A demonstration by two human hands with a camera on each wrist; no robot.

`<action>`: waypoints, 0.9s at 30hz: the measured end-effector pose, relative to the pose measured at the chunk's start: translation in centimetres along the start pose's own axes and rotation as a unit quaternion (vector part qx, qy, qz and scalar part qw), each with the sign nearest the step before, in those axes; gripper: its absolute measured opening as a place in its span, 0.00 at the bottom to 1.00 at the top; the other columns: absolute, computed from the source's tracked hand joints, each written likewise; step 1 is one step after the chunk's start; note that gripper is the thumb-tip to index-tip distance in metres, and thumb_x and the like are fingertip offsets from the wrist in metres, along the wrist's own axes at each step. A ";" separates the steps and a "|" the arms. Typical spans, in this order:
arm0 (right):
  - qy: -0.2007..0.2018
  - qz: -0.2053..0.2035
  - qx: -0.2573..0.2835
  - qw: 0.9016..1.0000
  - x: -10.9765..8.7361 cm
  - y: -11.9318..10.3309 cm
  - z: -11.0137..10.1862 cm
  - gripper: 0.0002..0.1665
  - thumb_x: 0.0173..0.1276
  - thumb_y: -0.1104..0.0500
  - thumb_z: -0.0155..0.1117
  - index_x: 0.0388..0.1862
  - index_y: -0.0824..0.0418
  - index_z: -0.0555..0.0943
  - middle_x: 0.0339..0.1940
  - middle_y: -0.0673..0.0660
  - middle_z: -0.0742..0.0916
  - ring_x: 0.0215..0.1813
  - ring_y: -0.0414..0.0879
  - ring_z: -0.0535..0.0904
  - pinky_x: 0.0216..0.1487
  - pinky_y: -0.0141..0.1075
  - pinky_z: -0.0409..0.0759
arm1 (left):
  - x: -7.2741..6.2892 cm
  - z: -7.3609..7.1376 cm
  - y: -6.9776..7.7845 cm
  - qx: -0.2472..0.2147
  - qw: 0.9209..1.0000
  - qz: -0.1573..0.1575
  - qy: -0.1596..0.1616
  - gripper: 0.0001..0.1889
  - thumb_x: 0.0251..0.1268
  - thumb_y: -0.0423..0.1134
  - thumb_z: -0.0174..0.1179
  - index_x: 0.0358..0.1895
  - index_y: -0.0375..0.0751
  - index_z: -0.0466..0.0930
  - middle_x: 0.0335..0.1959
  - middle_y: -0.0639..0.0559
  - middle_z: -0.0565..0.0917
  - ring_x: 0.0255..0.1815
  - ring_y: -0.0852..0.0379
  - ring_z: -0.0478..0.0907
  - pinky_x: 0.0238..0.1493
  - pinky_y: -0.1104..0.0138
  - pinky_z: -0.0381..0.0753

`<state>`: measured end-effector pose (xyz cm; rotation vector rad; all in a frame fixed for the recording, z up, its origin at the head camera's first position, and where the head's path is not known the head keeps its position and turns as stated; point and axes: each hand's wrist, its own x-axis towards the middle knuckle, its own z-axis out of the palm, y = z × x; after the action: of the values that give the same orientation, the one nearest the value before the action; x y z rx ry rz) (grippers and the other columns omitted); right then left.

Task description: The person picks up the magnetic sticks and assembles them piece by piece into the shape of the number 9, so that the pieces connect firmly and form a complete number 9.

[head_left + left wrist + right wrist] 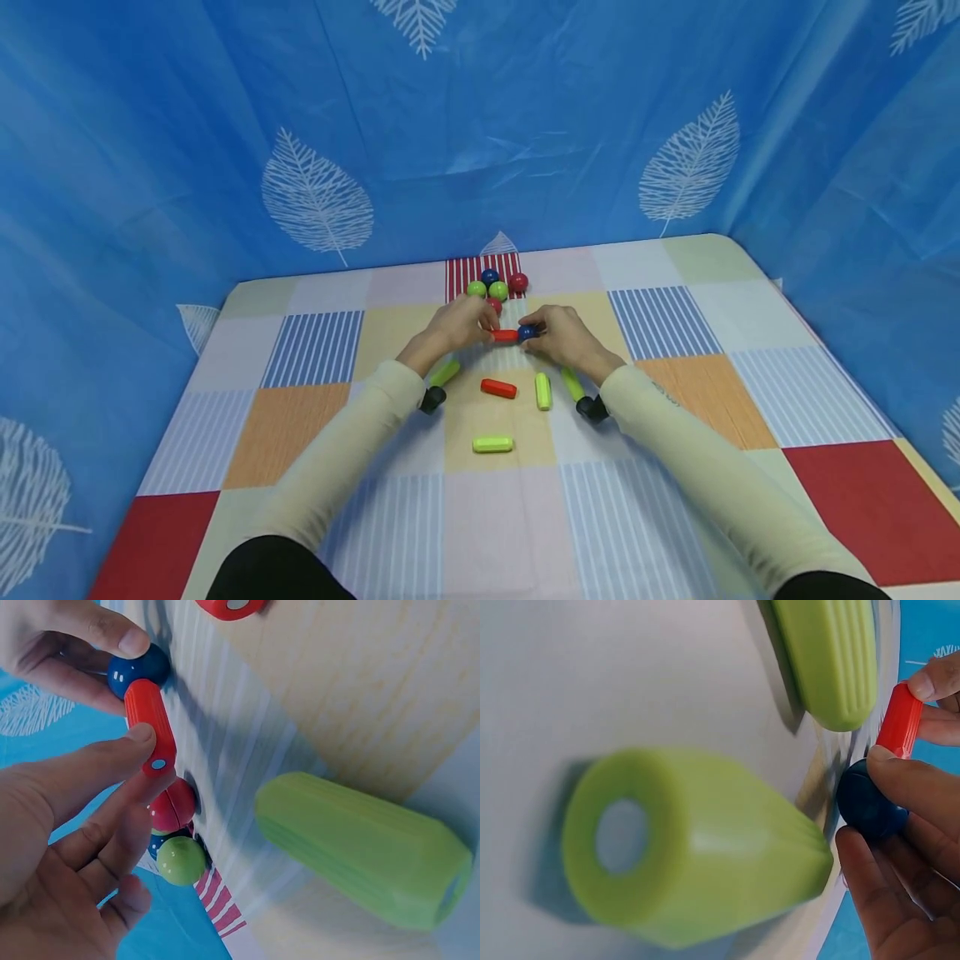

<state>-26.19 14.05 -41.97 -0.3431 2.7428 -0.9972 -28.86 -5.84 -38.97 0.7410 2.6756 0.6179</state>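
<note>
Near right hand [568, 337], illegible sleeve marking [665, 393]

Blue ball [148, 670] looks like pretty glossy, smooth plastic, the red stick [152, 716] and green sticks [720, 844] are more satiny ridged plastic, the surface [495, 521] looks like matt cloth, and the curtain [517, 117] has a slick, plasticky sheen.

Head camera: high, facing forward and down across desk [495, 525]. Both wrist cameras: close in, tipped sideways, sharing red stick [147, 709] and blue ball [141, 669].
</note>
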 end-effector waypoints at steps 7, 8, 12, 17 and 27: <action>0.008 -0.014 0.006 1.000 -0.1 0.5 0.0 0.25 0.62 0.62 0.72 0.58 0.65 0.81 0.52 0.60 0.85 0.49 0.50 0.81 0.55 0.45 0.78 | 0.5 -1.4 0.1 -0.067 0.997 -0.003 0.038 0.11 0.58 0.34 0.71 0.44 0.36 0.88 0.39 0.48 0.87 0.44 0.52 0.79 0.46 0.60 0.79; 0.009 -0.015 0.007 1.000 -0.1 0.5 0.0 0.25 0.62 0.62 0.72 0.58 0.65 0.81 0.52 0.61 0.85 0.49 0.50 0.81 0.55 0.45 0.78 | 0.7 -1.6 0.1 -0.077 0.996 -0.007 0.051 0.10 0.59 0.34 0.70 0.43 0.36 0.88 0.39 0.48 0.87 0.44 0.52 0.79 0.45 0.60 0.79; 0.010 -0.019 0.012 1.000 -0.2 0.5 0.1 0.25 0.62 0.62 0.73 0.58 0.64 0.82 0.52 0.60 0.84 0.49 0.50 0.80 0.54 0.44 0.79 | 1.6 -1.6 -0.1 -0.082 0.993 -0.032 0.077 0.12 0.60 0.33 0.69 0.46 0.35 0.86 0.44 0.45 0.86 0.46 0.51 0.78 0.47 0.60 0.79; 0.015 -0.023 0.018 0.999 -0.4 0.7 0.0 0.24 0.62 0.63 0.73 0.58 0.64 0.82 0.53 0.61 0.84 0.50 0.50 0.80 0.52 0.43 0.79 | 2.9 -0.7 -0.3 -0.064 0.993 -0.066 0.071 0.15 0.60 0.32 0.69 0.50 0.36 0.84 0.49 0.44 0.84 0.48 0.51 0.77 0.49 0.60 0.79; 0.013 -0.013 0.026 1.000 -0.5 1.0 0.0 0.24 0.62 0.62 0.73 0.58 0.62 0.83 0.52 0.59 0.85 0.47 0.48 0.80 0.49 0.40 0.80 | 3.6 0.5 -0.9 -0.078 0.990 -0.076 0.092 0.10 0.58 0.28 0.69 0.44 0.34 0.84 0.42 0.44 0.85 0.41 0.51 0.76 0.44 0.62 0.80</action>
<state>-25.89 14.88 -42.57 -0.3596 2.7364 -1.0842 -31.96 -4.40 -40.43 0.4520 2.7747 0.8826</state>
